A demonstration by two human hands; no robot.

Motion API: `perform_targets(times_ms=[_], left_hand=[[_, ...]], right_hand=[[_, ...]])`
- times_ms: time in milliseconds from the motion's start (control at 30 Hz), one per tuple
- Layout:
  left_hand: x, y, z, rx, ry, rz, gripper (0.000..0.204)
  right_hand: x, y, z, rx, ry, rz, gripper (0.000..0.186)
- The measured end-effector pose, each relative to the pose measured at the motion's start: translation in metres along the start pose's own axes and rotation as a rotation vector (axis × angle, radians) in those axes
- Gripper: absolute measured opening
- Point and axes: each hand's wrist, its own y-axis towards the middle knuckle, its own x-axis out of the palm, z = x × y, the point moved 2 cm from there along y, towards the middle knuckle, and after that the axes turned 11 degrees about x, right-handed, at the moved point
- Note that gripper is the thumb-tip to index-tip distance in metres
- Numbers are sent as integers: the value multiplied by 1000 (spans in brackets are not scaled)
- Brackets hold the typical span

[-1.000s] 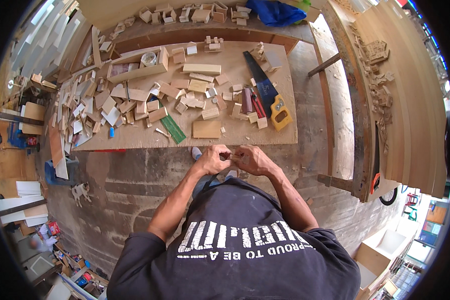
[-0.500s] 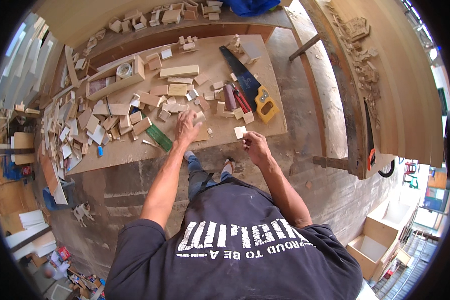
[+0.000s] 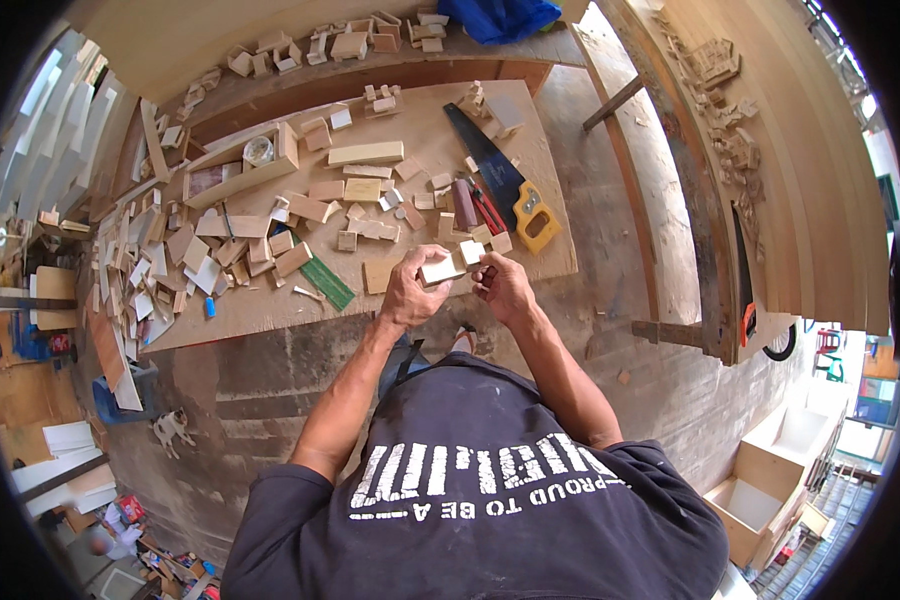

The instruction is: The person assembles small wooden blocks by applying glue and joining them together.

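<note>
My left hand point(image 3: 410, 292) is closed on a pale wooden block point(image 3: 438, 271), held just above the front edge of the worktable point(image 3: 270, 325). Close by on the right, my right hand point(image 3: 504, 292) pinches a smaller wooden block point(image 3: 471, 252). The two blocks are side by side, and I cannot tell whether they touch. A flat wood piece point(image 3: 377, 275) lies on the table beside my left hand. Beyond my right hand rests a handsaw with a yellow handle point(image 3: 537, 218), near a dark reddish-brown stick point(image 3: 464, 204) and red pens or pencils point(image 3: 489, 212).
Wood offcuts point(image 3: 195, 250) pile up on the table's left, next to a green strip point(image 3: 326, 284) and a small blue object point(image 3: 210, 308). Behind them stands an open wooden box point(image 3: 240, 170). Assembled small wooden pieces point(image 3: 350, 45) line the back shelf. A cat point(image 3: 173, 430) is on the floor.
My left hand has picked the block up off the table and brought it right and nearer. My right hand has moved slightly left with its small block, so both blocks are now close together.
</note>
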Motion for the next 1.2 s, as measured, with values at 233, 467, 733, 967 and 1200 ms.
perform_targets(times_ms=[233,467,733,967,1200], left_hand=[[1,5,20,-11,-30,65,42],[4,-1,13,-91,-68,111,43],[5,2,16,-104,-70,97,44],[-6,-2,16,-510,-877,100,42],[1,-19,5,-675,-957,162,44]], right_hand=[[22,-23,-15,5,-56,5,15],[28,-32,-21,52,-147,47,15],[35,-36,-19,69,-53,6,12],[33,-35,-19,20,-120,35,13],[25,-26,-12,-47,-300,40,16]])
